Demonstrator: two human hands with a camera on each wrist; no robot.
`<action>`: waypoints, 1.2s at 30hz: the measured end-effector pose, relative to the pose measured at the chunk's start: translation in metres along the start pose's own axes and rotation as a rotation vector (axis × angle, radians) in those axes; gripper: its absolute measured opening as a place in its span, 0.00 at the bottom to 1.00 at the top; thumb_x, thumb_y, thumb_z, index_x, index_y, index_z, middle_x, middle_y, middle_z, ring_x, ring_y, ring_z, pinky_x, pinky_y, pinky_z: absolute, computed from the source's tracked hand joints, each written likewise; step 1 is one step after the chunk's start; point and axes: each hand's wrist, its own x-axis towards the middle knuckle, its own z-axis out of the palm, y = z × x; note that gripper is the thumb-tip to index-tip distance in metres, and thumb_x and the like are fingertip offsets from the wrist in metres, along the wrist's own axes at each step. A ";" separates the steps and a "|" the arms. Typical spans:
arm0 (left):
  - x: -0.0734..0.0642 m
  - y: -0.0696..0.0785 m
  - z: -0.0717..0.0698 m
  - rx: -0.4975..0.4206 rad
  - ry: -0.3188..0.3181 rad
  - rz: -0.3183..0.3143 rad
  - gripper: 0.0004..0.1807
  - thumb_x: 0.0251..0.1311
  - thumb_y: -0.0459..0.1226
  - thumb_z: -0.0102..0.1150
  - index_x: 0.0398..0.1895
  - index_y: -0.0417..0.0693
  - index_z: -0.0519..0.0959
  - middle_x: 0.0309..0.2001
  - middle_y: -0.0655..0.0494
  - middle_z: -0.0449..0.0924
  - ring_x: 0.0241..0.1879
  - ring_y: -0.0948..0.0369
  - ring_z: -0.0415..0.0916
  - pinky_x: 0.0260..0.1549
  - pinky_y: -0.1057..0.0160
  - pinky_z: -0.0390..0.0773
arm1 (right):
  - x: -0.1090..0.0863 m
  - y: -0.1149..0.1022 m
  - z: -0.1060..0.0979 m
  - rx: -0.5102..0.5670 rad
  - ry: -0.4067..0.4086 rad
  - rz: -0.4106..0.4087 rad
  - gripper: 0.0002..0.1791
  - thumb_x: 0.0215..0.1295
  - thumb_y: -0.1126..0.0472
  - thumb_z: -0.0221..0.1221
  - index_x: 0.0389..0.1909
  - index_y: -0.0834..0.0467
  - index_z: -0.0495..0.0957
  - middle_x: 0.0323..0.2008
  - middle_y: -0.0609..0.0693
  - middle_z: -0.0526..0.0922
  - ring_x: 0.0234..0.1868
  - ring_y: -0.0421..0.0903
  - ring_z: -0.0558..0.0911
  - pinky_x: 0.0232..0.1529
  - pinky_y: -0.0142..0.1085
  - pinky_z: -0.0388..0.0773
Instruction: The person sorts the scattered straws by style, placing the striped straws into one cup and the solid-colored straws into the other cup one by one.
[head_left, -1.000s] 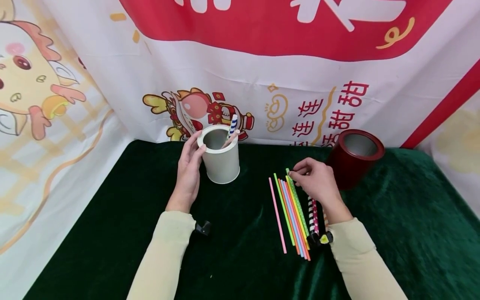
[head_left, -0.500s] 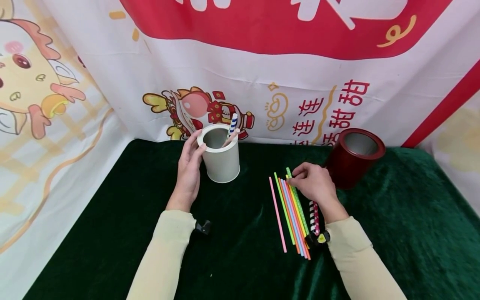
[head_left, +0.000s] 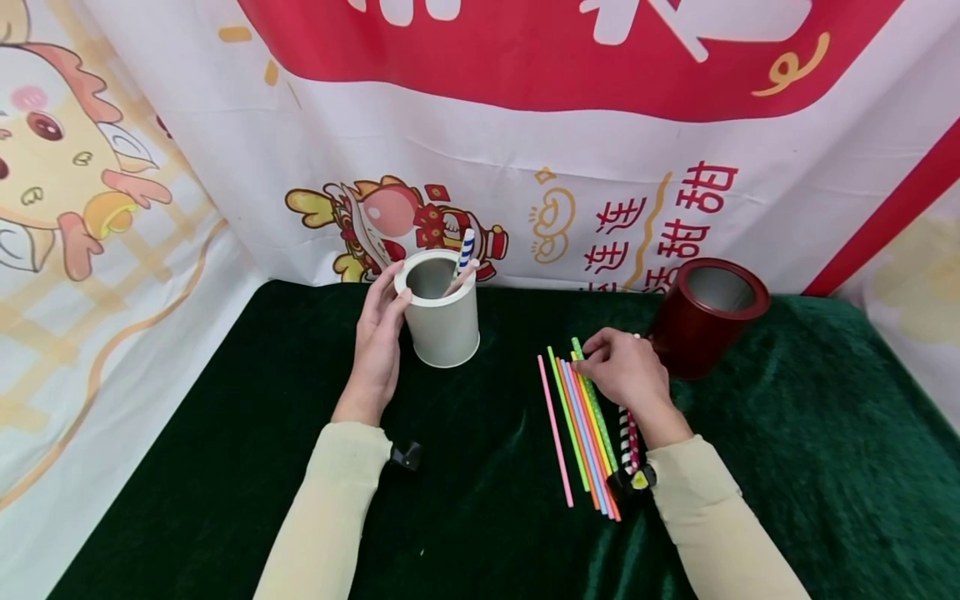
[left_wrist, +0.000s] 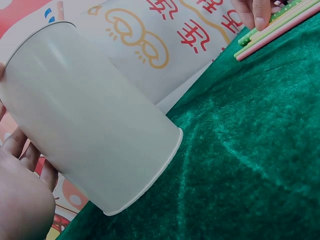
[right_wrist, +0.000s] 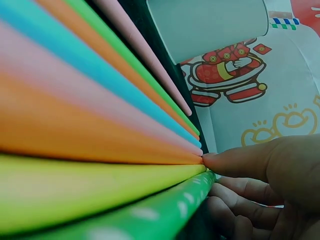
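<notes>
My left hand holds a pale grey cylindrical cup from its left side, thumb at the white rim. A blue-and-white striped straw and a pinkish straw lean inside it. My right hand is at the far ends of a row of coloured drinking straws on the cloth. In the right wrist view, the thumb presses the tips of an orange straw and a yellow straw. The other fingers curl by the end of a green dotted straw.
A dark red cup stands behind my right hand. Black-and-white and red patterned straws lie partly under my right wrist. A single pink straw lies left of the row. The green cloth ends at a printed white backdrop.
My right hand has shifted slightly towards me along the straws, away from the green dotted straw's far tip. My left hand and the grey cup have stayed in place.
</notes>
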 end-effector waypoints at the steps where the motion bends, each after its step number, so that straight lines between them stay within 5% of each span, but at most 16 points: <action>1: 0.000 0.000 0.000 0.002 -0.001 0.000 0.26 0.83 0.49 0.52 0.80 0.67 0.66 0.83 0.66 0.60 0.84 0.62 0.52 0.87 0.45 0.44 | 0.000 0.000 0.000 0.000 0.001 0.001 0.18 0.73 0.47 0.68 0.52 0.55 0.82 0.40 0.53 0.85 0.38 0.51 0.79 0.42 0.43 0.72; 20: -0.003 0.000 -0.001 0.007 -0.007 -0.003 0.26 0.83 0.49 0.52 0.80 0.68 0.66 0.83 0.67 0.60 0.84 0.62 0.52 0.87 0.45 0.44 | -0.003 -0.001 -0.007 0.076 0.021 -0.003 0.19 0.76 0.50 0.64 0.60 0.55 0.82 0.48 0.55 0.90 0.47 0.51 0.85 0.47 0.46 0.78; 36: -0.001 0.000 -0.001 0.007 -0.010 0.001 0.27 0.83 0.49 0.52 0.81 0.68 0.65 0.83 0.67 0.59 0.84 0.63 0.52 0.87 0.46 0.43 | -0.014 -0.012 -0.034 0.250 0.119 -0.070 0.23 0.77 0.52 0.63 0.68 0.55 0.78 0.47 0.55 0.91 0.40 0.52 0.90 0.40 0.36 0.81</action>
